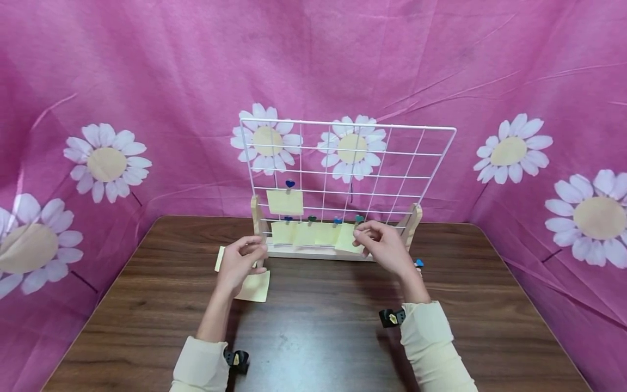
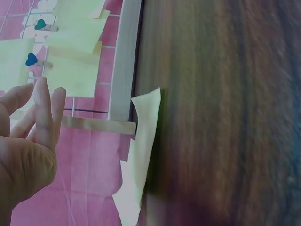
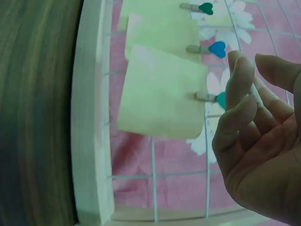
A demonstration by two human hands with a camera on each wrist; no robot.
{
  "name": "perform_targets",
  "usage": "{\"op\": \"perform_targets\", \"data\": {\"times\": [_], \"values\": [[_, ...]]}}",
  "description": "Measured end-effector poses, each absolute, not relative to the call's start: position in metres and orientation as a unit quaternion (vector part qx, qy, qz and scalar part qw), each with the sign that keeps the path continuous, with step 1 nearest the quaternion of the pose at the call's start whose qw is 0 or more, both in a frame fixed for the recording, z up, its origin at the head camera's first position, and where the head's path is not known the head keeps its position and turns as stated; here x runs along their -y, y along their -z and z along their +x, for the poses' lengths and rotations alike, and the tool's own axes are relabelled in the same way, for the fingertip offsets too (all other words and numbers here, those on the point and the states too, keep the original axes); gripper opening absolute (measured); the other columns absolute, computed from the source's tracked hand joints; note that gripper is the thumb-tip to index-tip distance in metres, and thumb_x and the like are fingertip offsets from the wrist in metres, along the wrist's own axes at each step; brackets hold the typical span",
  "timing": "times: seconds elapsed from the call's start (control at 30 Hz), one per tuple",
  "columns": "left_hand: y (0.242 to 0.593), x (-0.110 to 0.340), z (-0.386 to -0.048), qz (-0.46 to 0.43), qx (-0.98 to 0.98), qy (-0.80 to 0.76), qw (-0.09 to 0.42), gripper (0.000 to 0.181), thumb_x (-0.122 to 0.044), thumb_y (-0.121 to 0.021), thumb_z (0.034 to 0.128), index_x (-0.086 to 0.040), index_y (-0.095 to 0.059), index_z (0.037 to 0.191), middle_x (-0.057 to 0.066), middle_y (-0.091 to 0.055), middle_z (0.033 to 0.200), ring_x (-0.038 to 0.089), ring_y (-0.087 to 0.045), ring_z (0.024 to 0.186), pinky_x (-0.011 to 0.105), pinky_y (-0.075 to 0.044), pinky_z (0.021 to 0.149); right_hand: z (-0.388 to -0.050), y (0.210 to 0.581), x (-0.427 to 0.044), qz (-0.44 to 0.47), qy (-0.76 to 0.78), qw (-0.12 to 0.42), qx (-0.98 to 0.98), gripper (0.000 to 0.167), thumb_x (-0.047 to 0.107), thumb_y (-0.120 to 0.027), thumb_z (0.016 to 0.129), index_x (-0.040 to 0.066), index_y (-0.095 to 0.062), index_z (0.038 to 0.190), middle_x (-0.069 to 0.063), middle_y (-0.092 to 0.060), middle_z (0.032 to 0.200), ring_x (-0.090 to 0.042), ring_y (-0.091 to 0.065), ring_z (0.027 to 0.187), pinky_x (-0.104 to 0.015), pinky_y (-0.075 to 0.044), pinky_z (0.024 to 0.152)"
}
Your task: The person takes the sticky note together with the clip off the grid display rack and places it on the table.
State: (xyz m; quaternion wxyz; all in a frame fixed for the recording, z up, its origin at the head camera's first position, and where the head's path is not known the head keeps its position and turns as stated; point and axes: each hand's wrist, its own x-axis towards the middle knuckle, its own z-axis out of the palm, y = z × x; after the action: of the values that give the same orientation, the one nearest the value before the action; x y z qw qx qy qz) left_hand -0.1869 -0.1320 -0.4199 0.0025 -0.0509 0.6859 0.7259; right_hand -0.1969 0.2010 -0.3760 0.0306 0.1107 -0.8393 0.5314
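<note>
Loose thin yel. paper notes [image 1: 253, 288] lie beside/below L hand [image 1: 240, 264] on wood-grain tbl [image 1: 313, 305]. L hand's thumb & fingers apart. Btwn/beyond hands: white wire grid [image 1: 379, 175], sq. clipped notes [image 1: 286, 202], heart-topped wooden clips [image 3: 217, 49]. R hand [image 1: 387, 247]: thumb/fingers apart, by end clip; contact unclear.

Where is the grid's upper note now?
In the head view, the upper note hangs left of centre on the grid, under a blue clip, above the left end of the lower notes.
</note>
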Motion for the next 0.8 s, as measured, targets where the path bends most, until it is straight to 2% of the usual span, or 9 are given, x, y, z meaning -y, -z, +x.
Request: {"op": "perform_targets", "data": {"times": [0.2,0.43,0.53,0.8], "values": [[0.417,0.127,-0.19,-0.041,-0.68,-0.733,-0.006,0.044,-0.004,-0.069,0.0949,0.007,-0.057,0.136,0.027,-0.065,0.123,0.013,-0.071,0.088,0.034,-0.062,0.065,-0.203,0.369,-0.189,0.125,-0.53,0.041,0.838,0.023,0.016,-0.066,0.1,-0.003,-0.069,0.112,-0.015,-0.075,0.091,-0.023,-0.067,0.059,-0.028,-0.049,0.046],[0.412,0.118,-0.195,-0.035,-0.66,-0.75,-0.028,0.047,-0.004,-0.071,0.0939,0.003,-0.057,0.139,0.028,-0.063,0.127,0.021,-0.069,0.102,0.034,-0.062,0.068,-0.211,0.363,-0.174,0.139,-0.534,0.07,0.831,0.023,0.014,-0.069,0.097,-0.002,-0.071,0.114,-0.015,-0.075,0.093,-0.022,-0.065,0.056,-0.028,-0.048,0.049],[0.409,0.114,-0.198,-0.033,-0.649,-0.759,-0.033,0.051,-0.004,-0.071,0.094,0.004,-0.054,0.141,0.029,-0.061,0.13,0.018,-0.069,0.101,0.033,-0.062,0.068,-0.214,0.36,-0.167,0.141,-0.54,0.074,0.827,0.026,0.016,-0.072,0.096,-0.001,-0.071,0.115,-0.017,-0.075,0.096,-0.023,-0.066,0.057,-0.025,-0.043,0.045],[0.406,0.101,-0.202,-0.039,-0.628,-0.775,-0.059,0.057,-0.002,-0.071,0.0929,0.0,-0.051,0.147,0.027,-0.06,0.134,0.022,-0.072,0.099,0.032,-0.061,0.064,-0.224,0.347,-0.145,0.143,-0.542,0.1,0.822,0.025,0.018,-0.074,0.094,0.003,-0.074,0.114,-0.016,-0.074,0.092,-0.021,-0.067,0.058,-0.025,-0.039,0.045]]}}
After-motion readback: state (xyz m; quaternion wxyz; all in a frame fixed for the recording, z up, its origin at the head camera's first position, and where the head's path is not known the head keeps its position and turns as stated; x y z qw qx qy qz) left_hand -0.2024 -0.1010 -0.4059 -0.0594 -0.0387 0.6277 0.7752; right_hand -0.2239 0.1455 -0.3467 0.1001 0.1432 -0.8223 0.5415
